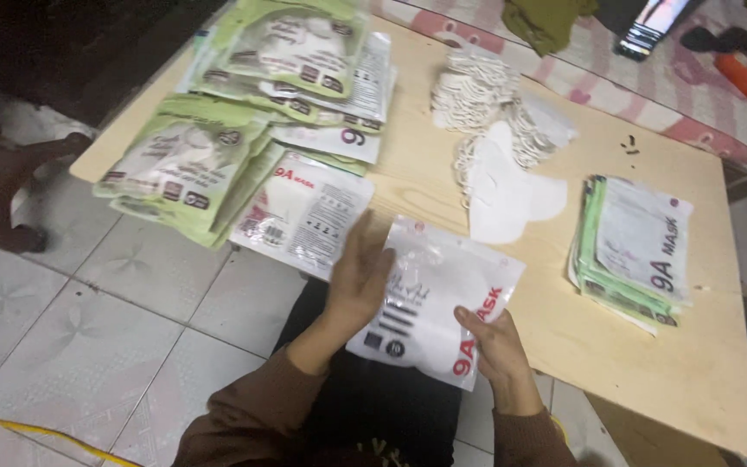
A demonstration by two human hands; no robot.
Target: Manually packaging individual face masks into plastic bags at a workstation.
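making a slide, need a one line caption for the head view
Both hands, left hand and right hand, hold a white mask packet at a wooden table stacked with packets and loose masks.

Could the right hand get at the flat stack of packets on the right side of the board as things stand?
Probably yes. The right hand holds the white packet's lower edge, and only bare board lies between it and the stack; it would have to let go first.

Green packet piles [218,130]; loose white masks [499,138]; phone [646,30]; orange tool [745,79]
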